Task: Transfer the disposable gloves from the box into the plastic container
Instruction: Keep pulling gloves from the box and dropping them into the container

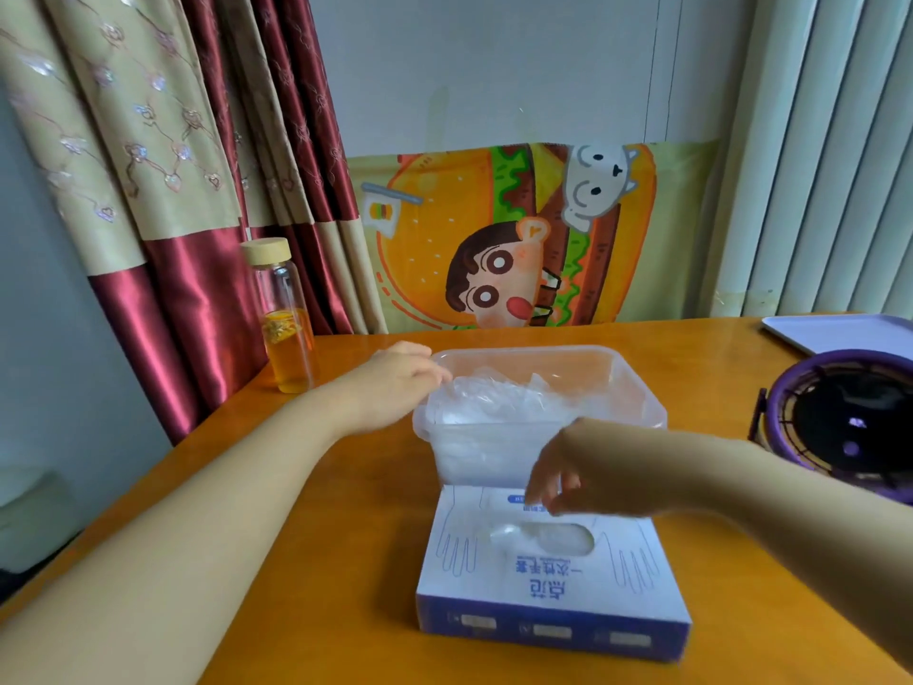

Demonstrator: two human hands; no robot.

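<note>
The left hand [395, 383] is resting, fingers loosely extended, against the left rim of the plastic container [637, 388] at frame centre, where crumpled clear gloves [494, 398] are lying. The right hand [578, 472] is hovering, wrist bent, fingertips bunched downward over the box [543, 580] just below. Blur is hiding whether it is pinching anything.

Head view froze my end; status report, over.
Left hand at clear plastic container's left rim, right hand above white-and-blue cardboard glove box; grips blurred. Clear disposable gloves inside container. Path clear.
</note>
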